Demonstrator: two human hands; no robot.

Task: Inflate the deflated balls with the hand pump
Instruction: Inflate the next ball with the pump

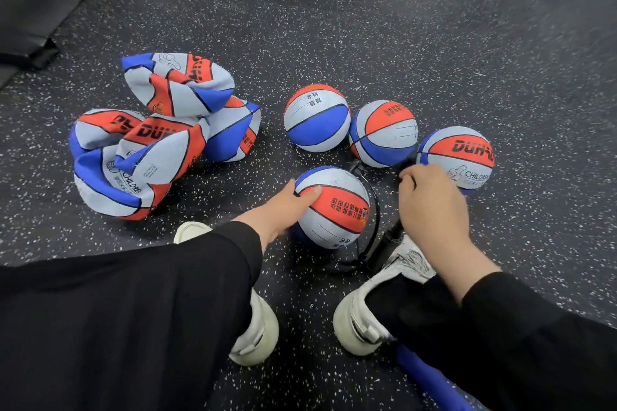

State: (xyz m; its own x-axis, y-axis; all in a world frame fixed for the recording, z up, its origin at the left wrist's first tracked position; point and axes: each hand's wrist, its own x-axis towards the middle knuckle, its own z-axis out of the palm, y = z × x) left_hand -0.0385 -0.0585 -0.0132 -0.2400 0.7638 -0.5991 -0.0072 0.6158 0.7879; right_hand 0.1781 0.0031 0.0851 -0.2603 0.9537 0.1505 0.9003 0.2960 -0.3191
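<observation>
Floor (434,43): dark rubber, white-speckled. Black mat (33,10) lay at far left corner. Two white shoes (257,337) (364,320) stood on floor, toes forward, apart.

Both arms reach forward and down in black sleeves. The left hand (287,207) lies against the side of a round ball (334,210), thumb on top. The right hand (430,207) is curled into a fist around the pump handle (390,233), knuckles up.
</observation>
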